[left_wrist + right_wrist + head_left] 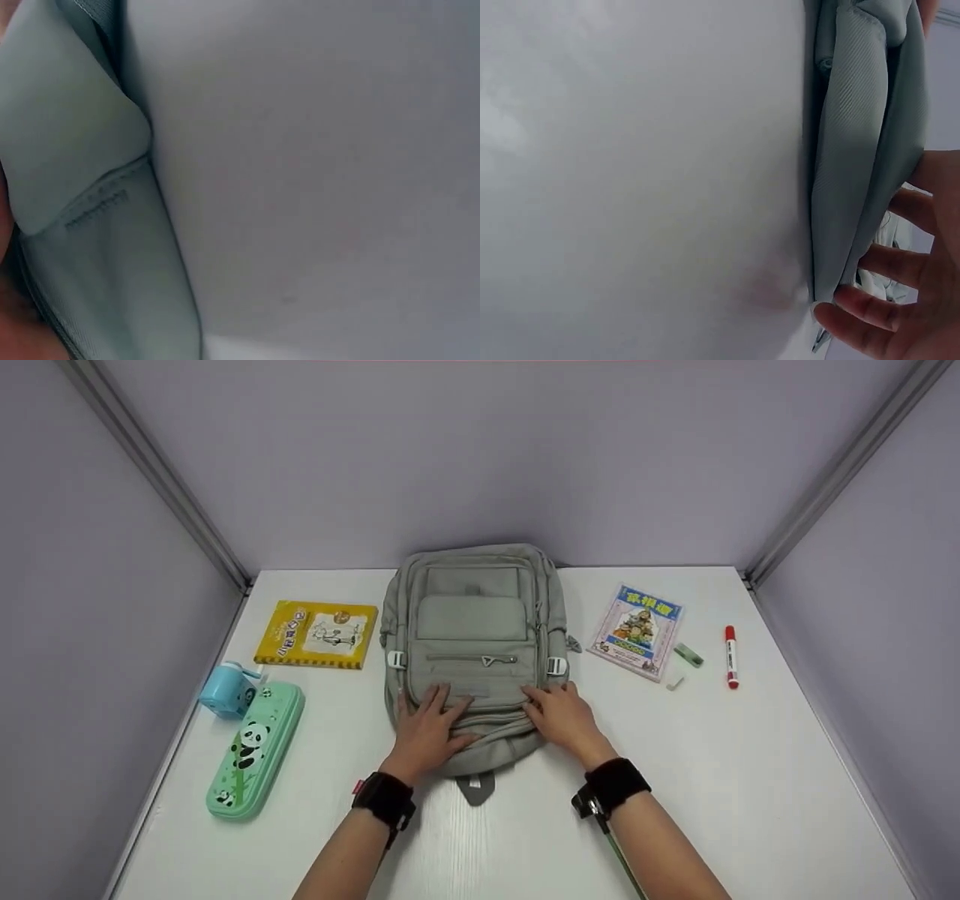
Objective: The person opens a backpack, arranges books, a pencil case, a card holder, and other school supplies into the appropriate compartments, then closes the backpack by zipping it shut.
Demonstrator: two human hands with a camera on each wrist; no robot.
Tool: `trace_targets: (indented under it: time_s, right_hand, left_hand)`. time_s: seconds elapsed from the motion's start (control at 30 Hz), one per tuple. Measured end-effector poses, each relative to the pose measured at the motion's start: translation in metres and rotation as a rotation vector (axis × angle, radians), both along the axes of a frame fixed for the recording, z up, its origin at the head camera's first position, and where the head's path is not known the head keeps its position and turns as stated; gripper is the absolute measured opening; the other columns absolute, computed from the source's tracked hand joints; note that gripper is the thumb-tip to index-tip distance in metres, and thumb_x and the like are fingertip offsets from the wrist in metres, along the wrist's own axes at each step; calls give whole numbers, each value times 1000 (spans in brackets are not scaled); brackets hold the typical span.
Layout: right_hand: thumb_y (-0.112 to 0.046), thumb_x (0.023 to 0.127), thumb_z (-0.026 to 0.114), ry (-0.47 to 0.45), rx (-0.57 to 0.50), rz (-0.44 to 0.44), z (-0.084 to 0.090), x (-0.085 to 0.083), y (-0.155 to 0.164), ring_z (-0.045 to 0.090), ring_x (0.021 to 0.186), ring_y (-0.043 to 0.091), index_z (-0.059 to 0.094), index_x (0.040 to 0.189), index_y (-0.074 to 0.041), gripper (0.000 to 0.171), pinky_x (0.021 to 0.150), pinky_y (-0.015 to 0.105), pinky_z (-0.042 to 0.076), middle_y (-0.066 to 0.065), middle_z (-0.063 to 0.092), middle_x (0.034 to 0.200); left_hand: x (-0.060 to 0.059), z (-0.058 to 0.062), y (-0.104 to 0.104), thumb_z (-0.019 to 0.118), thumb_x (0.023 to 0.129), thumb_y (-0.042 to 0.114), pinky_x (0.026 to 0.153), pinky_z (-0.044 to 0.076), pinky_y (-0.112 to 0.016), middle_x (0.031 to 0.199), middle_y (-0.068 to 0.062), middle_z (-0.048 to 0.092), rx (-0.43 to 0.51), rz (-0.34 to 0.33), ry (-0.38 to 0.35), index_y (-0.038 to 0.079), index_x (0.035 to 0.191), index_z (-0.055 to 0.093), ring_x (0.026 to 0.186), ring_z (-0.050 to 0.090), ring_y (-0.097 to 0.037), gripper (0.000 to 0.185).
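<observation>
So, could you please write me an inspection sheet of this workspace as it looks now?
Surface: white table, flat.
Job's things: grey backpack lying front up in the middle, zips closed as far as visible.
Clutter: yellow book, blue sharpener and panda pencil case on the left; picture book, green eraser, small white piece and red marker on the right.
Hands: left hand and right hand rest flat on the backpack's near end, fingers straight.
Cables: nothing seen.
Surroundings: plain lilac walls on three sides.
</observation>
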State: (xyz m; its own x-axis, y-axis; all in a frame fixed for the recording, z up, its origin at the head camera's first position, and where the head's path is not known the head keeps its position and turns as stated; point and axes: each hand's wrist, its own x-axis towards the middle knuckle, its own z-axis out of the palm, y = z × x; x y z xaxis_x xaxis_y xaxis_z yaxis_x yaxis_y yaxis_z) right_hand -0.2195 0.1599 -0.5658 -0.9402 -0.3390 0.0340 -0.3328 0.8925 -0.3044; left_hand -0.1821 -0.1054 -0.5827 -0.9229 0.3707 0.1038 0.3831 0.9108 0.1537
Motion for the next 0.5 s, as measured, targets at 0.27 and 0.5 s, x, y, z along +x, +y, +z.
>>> trace_targets:
  time_s: [0.27, 0.5]
  right_hand:
    - [-15, 98, 58, 31, -313, -86, 5, -31, 35, 64, 78, 27, 71, 105, -4, 19, 71, 45, 50, 9, 70, 90]
    - [-9, 100, 49, 29, -327, -278, 5, -69, 56, 64, 87, 35, 66, 106, 0, 20, 73, 50, 49, 18, 67, 97]
  left_hand:
    - [-1, -2, -3, 48, 90, 69, 100, 9, -79, 159, -12, 27, 77, -9, -95, 32, 149, 44, 146, 18, -33, 70]
    - [-3, -4, -1, 47, 92, 66, 100, 9, -79, 160, -13, 23, 82, -22, -91, 31, 150, 43, 147, 16, -33, 68]
